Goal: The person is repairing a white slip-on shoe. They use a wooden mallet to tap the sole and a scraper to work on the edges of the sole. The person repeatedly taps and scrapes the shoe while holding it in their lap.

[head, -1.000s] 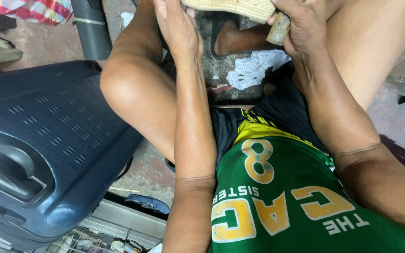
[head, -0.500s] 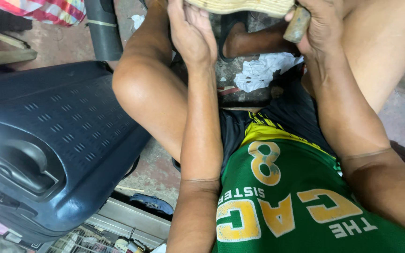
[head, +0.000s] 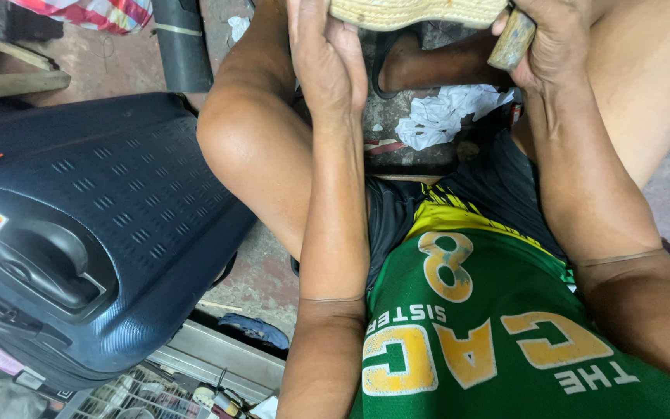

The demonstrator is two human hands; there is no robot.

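Compared with the frame a second ago, your view has dropped slightly and swung right: the dark blue suitcase (head: 79, 233) now fills more of the left side, its recessed handle fully showing, and the woven-edged sole (head: 416, 12) sits higher, cut by the top edge.

Your left hand (head: 327, 66) has risen with it. Fingers are curled up and closed around the near end of the sole, palm side toward the camera; the fingertips are hidden behind the work, so how tightly they press cannot be told.

Your right hand (head: 556, 46) has shifted outward to the right. It is closed around a short wooden handle (head: 512, 39), whose butt end angles down and left, just beside the sole's right end. Whatever the handle carries is out of view above the frame.

Sole position: held up between both hands, above your knees, well apart from the floor. Only its straw-coloured braided edge shows.

Below the hands: crumpled white paper (head: 447, 116) lies on the floor between your legs, near a bare foot. A black pipe (head: 181, 43) stands upright behind the suitcase.

Judgement: grip on both items looks maintained; the change is mostly in head angle, not in the work.
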